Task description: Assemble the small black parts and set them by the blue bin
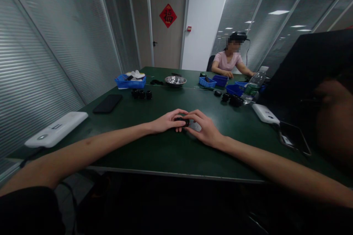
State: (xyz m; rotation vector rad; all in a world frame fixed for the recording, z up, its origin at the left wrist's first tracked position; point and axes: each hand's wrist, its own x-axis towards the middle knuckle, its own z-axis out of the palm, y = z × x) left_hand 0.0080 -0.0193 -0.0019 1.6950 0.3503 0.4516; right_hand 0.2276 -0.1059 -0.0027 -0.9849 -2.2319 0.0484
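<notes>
Near the middle of the green table [165, 154], my left hand [165, 122] holds a small black part [182, 121], its fingers wrapped round it. My right hand [205, 128] meets it from the right, with fingertips on the part's right end and top. The part lies low over the tabletop and is partly hidden by my fingers. Behind my hands to the left stand several black cylindrical parts [142, 94], and more black parts [235, 100] sit at the right. Further back is a metal bowl [175, 81] with small pale items in it.
A blue tray [131, 82], a black phone [107, 103] and a white device [56, 129] are on the left. Blue bins [207, 82], a bottle [254, 85], a white power bank [265, 113] and another phone [294, 137] are right. A person [231, 58] sits beyond; another person's arm [335, 117] is at far right.
</notes>
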